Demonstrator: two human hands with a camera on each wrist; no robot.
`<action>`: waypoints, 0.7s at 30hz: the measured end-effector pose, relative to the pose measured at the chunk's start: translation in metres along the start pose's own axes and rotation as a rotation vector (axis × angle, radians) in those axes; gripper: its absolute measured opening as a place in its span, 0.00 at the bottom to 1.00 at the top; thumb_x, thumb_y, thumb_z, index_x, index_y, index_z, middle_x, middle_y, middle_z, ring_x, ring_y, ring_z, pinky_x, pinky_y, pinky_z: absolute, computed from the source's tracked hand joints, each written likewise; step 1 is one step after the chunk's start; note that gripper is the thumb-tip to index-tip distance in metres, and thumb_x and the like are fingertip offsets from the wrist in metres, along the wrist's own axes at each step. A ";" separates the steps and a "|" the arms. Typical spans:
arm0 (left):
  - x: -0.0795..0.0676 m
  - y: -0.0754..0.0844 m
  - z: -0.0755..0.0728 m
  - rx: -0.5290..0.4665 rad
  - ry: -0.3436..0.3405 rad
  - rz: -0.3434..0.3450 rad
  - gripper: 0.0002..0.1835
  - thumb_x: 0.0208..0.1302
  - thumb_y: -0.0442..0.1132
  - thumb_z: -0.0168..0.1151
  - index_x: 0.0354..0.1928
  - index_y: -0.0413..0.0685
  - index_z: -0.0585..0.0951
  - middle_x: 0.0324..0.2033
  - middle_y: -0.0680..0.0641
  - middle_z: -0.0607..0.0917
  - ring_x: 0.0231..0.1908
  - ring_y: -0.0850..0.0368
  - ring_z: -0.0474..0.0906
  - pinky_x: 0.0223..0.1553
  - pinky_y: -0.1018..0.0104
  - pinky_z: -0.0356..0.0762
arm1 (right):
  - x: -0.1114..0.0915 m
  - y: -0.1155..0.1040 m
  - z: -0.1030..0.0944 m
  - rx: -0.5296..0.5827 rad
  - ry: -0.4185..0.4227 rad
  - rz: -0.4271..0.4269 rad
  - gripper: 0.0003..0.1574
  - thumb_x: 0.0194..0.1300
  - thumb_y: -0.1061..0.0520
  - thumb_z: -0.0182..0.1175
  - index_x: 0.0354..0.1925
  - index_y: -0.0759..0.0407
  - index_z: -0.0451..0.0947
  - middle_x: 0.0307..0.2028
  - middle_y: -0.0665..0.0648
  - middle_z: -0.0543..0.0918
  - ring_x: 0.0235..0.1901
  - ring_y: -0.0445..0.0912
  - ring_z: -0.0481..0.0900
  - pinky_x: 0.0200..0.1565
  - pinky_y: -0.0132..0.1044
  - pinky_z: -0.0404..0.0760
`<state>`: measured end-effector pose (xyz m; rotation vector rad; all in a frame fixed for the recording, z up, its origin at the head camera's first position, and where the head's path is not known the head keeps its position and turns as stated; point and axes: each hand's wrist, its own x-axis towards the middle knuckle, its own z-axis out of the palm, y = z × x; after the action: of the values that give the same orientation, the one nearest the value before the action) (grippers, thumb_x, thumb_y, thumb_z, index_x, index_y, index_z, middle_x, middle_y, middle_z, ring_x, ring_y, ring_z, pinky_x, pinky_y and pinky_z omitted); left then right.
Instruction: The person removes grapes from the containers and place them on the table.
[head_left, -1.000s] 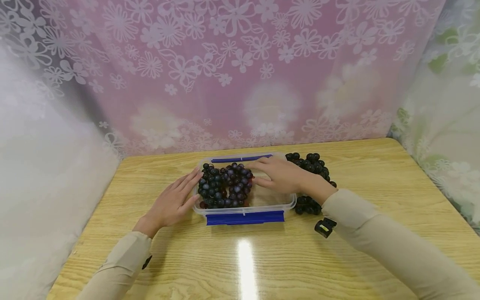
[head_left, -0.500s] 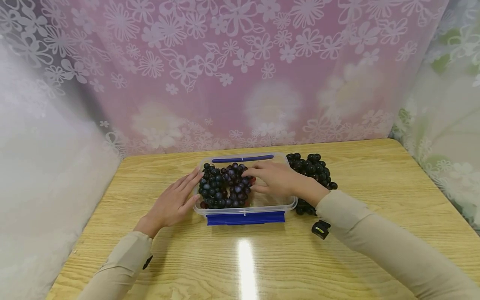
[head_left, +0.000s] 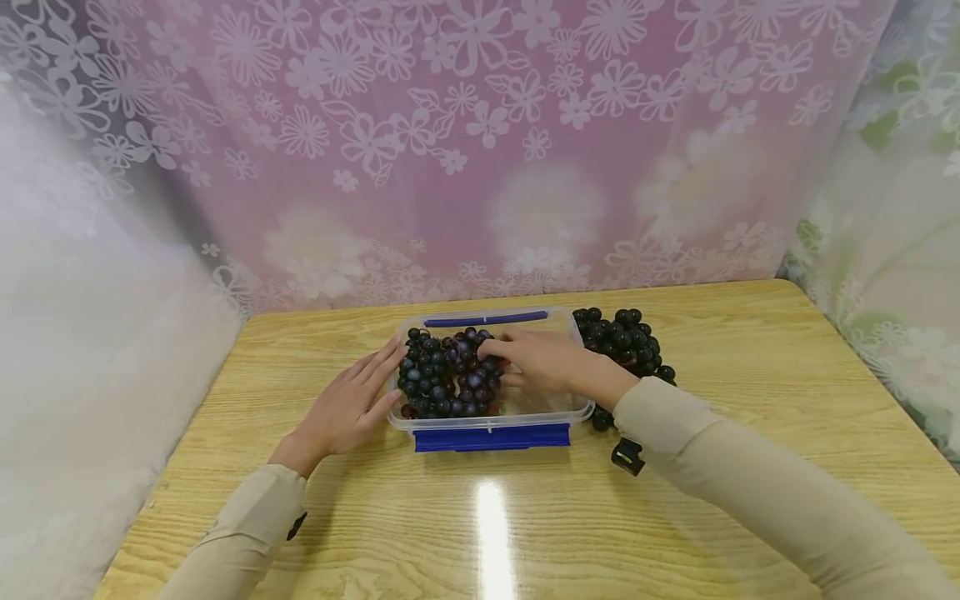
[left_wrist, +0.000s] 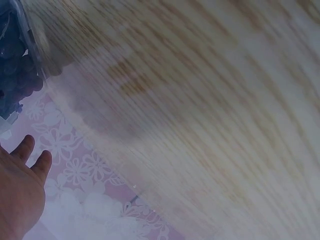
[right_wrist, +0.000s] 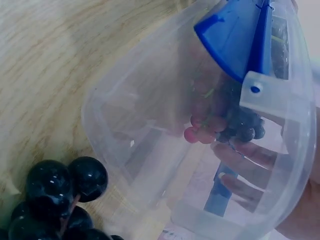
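In the head view, dark purple grapes [head_left: 423,375] fill the left half of a clear plastic food container [head_left: 525,414] with blue clips. My left hand [head_left: 341,408] rests along its left rim, fingers extended; the left wrist view catches part of this hand [left_wrist: 20,190]. From the right, my right hand [head_left: 543,360] reaches into the container, fingertips against the right edge of the grapes. Through the clear wall in the right wrist view, its fingers [right_wrist: 240,160] look mostly straight, beside dark grapes [right_wrist: 245,131] and a few red ones [right_wrist: 191,134].
More black grapes [head_left: 626,337] lie on the wooden table [head_left: 390,517] just right of the container, partly behind my right forearm. A pink floral curtain [head_left: 450,208] hangs behind the table, with pale cloth [head_left: 82,333] at the left side.
My right hand has shifted a little left, its fingers bending further over the grapes' right edge. The left hand and the container stay in place.
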<state>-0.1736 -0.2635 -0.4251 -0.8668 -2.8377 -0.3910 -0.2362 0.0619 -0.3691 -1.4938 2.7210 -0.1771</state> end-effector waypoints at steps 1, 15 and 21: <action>0.000 0.000 0.000 -0.001 -0.001 -0.002 0.33 0.76 0.53 0.40 0.76 0.52 0.47 0.75 0.52 0.44 0.70 0.48 0.51 0.65 0.45 0.54 | 0.001 0.000 0.000 -0.001 0.002 0.001 0.26 0.66 0.50 0.62 0.60 0.45 0.70 0.45 0.57 0.75 0.23 0.41 0.69 0.17 0.30 0.63; 0.000 0.000 0.000 -0.012 -0.009 -0.014 0.33 0.76 0.53 0.39 0.76 0.53 0.46 0.75 0.53 0.43 0.70 0.48 0.51 0.66 0.45 0.53 | 0.009 -0.005 0.000 0.075 -0.127 0.097 0.21 0.70 0.54 0.56 0.59 0.42 0.67 0.45 0.58 0.75 0.27 0.44 0.72 0.26 0.35 0.72; 0.000 0.000 0.000 -0.014 -0.010 -0.016 0.33 0.76 0.53 0.39 0.76 0.53 0.46 0.75 0.53 0.43 0.70 0.47 0.51 0.66 0.44 0.53 | 0.011 -0.005 0.001 0.131 -0.145 0.119 0.25 0.71 0.53 0.56 0.63 0.42 0.66 0.53 0.59 0.74 0.37 0.46 0.77 0.34 0.39 0.78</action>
<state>-0.1737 -0.2633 -0.4255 -0.8511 -2.8566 -0.4098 -0.2374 0.0499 -0.3694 -1.2556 2.6183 -0.2288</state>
